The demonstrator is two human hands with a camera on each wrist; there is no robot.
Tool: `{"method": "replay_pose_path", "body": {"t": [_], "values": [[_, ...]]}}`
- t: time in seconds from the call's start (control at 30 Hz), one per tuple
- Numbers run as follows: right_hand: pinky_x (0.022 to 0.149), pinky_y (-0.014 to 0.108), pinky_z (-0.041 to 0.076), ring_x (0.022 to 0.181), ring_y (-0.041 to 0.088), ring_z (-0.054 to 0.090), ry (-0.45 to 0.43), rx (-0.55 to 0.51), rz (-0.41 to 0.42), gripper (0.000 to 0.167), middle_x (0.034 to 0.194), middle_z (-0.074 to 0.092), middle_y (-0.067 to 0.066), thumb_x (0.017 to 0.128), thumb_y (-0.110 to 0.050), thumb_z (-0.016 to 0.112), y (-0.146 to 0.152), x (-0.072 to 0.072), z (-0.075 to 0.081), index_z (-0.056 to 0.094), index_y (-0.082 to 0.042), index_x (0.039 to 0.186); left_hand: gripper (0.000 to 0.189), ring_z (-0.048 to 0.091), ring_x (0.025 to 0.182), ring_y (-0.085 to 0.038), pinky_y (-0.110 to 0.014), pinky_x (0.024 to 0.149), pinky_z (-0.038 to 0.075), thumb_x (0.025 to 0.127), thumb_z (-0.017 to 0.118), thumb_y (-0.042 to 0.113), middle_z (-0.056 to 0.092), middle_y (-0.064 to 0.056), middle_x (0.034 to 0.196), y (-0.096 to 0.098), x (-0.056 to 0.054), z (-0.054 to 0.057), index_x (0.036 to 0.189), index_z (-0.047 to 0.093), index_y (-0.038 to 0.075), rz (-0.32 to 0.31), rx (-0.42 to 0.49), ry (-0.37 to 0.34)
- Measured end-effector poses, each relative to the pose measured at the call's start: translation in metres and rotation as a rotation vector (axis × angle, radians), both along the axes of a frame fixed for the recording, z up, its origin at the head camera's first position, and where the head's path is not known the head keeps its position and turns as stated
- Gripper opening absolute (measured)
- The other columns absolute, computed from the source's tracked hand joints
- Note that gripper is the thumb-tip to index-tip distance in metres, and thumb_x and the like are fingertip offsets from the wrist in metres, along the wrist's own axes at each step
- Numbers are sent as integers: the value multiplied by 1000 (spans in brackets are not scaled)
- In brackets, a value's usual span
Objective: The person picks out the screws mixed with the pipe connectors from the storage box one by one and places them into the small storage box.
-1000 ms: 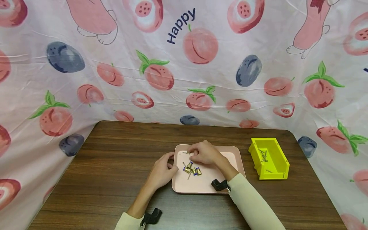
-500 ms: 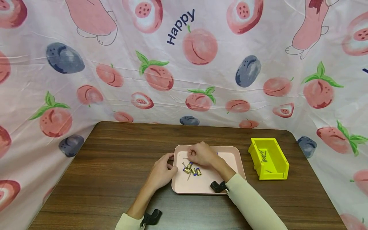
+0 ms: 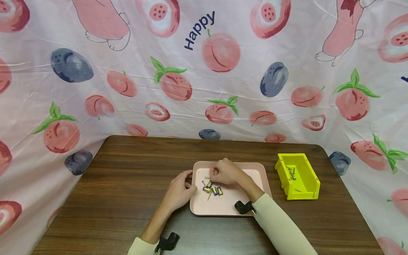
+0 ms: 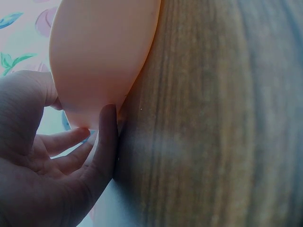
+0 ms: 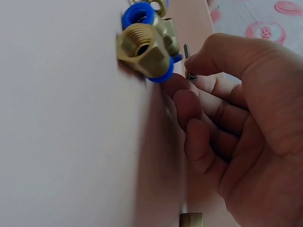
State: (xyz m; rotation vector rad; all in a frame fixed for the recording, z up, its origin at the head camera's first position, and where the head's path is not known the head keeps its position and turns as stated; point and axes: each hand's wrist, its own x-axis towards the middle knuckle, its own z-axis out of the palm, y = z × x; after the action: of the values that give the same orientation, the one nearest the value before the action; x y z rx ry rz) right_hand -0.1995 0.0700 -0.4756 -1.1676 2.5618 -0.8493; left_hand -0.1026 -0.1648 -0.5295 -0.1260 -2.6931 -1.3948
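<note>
In the head view a shallow pink tray point(image 3: 229, 208) lies on the table. My left hand point(image 3: 178, 191) grips its left edge, thumb over the rim and fingers against the outer wall point(image 4: 102, 61). My right hand point(image 3: 227, 172) is over the tray's far half. A small cross-head screw point(image 5: 187, 51) is pinched between its thumb and index finger in the right wrist view. Close beside those fingertips sits a brass pipe fitting point(image 5: 144, 51) with a blue collar. Several such fittings point(image 3: 220, 191) lie grouped with loose screws point(image 3: 209, 195) in the tray's left part.
To the right of the tray stands a yellow bin point(image 3: 302, 175) with several screws point(image 3: 291, 173) inside. The brown wooden table point(image 3: 143, 159) is backed by a fruit-print cloth point(image 3: 127, 63). Another brass piece point(image 5: 191, 220) shows low in the right wrist view.
My right hand has drawn its fingers together on the screw and come slightly nearer, towards the grouped fittings. My left hand stays on the tray's edge.
</note>
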Motion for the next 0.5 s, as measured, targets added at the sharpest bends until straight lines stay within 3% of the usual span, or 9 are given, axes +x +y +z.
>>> {"method": "replay_pose_path", "body": {"t": [0.2,0.5], "values": [[67,23,46,64,0,52,-24,-47,-29,11,66,57,-15,84,-10,75,3,0,5,70,-19,79,58,70,84,-4,-31,75,59,84,71,14,74,-2,124,1,-1,-2,141,68,4,28,-21,-45],[65,23,45,64,0,52,-8,-114,-64,9,66,56,-17,81,-10,73,9,4,13,71,-18,77,59,71,84,-5,-30,74,59,83,71,11,74,-2,125,1,-3,-1,142,68,4,31,-25,-72]]}}
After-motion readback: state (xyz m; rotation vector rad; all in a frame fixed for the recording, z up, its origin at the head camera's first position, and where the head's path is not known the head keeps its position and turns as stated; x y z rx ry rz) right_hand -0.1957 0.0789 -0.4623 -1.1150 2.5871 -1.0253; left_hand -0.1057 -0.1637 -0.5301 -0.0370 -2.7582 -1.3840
